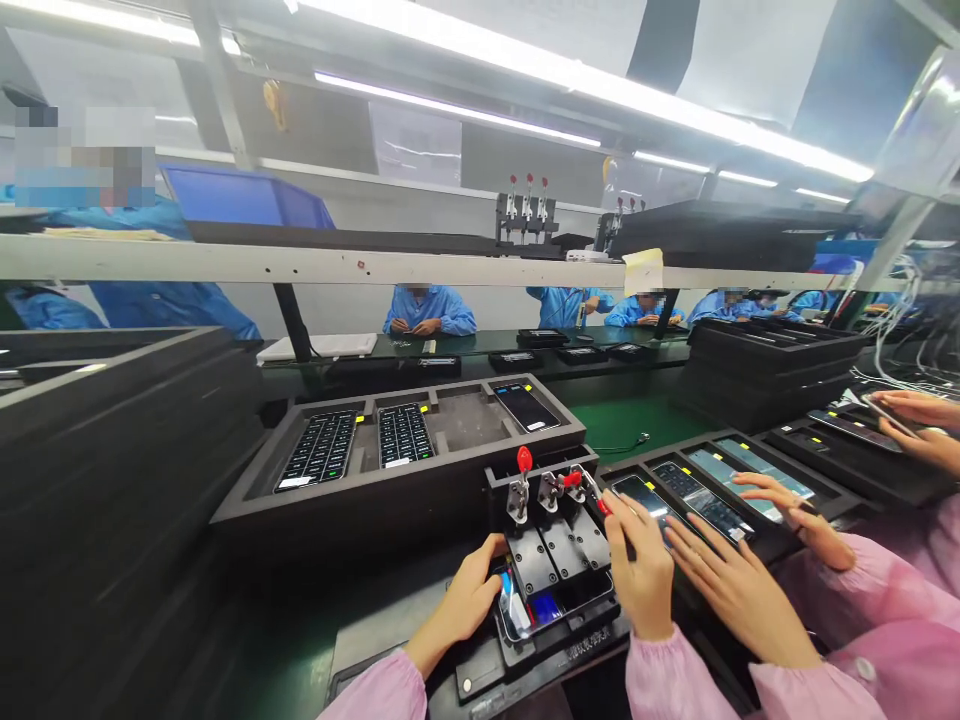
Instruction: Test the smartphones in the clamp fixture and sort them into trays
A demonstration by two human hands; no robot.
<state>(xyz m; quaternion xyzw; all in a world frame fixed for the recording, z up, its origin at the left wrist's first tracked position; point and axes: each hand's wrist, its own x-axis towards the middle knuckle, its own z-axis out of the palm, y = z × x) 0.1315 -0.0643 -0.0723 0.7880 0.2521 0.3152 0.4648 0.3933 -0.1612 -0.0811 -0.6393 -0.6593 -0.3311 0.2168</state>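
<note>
A black clamping fixture (541,556) with red-tipped toggle levers stands in front of me. Under its pads lies a phone (516,606), lit screen up, partly covered by the black plates. My left hand (466,592) grips the fixture's left side, thumb beside the phone's end. At the right side, my right hand (640,562) has its fingers around a red lever handle (603,507), mostly hidden by them. One lever (524,460) points upright; another red handle (572,479) lies tilted over.
Behind the fixture, a foam tray (247,484) holds three phones. On the right, a second tray (831,487) holds several phones, with a co-worker's hands (739,590) over it. Stacked black trays (772,375) stand beyond. A shelf (435,268) crosses above; people in blue sit opposite.
</note>
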